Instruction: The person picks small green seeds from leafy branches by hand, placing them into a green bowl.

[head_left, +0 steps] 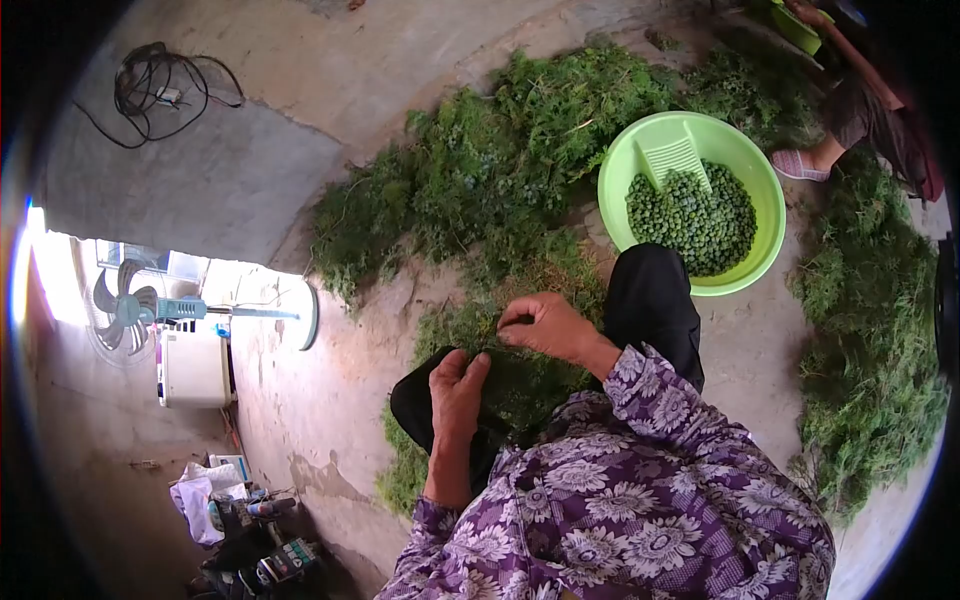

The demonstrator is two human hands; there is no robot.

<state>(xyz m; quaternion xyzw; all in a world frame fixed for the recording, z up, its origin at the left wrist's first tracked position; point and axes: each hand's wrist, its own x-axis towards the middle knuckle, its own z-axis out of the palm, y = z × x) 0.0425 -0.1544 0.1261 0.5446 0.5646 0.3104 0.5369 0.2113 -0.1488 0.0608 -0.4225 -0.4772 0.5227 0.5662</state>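
Observation:
My left hand [456, 392] is over my left knee, with thumb and fingers drawn together; whatever they hold is too small to make out. Just right of it, my right hand [552, 325] is curled in a pinch, its contents hidden. Feathery green sprigs [455, 330] lie beneath and between both hands on the floor. Beyond my right knee stands a light green plastic basin [776, 215] with a ribbed washboard slope [682, 153] inside. Many small round green cones [705, 230] lie in it.
Heaps of leafy branches [560, 110] spread ahead, with another pile [865, 380] at right. Another person's slippered foot [802, 165] is beside the basin. At left are a standing fan [130, 308], a white box [193, 368], a coiled black cable [150, 90] and assorted clutter [250, 520].

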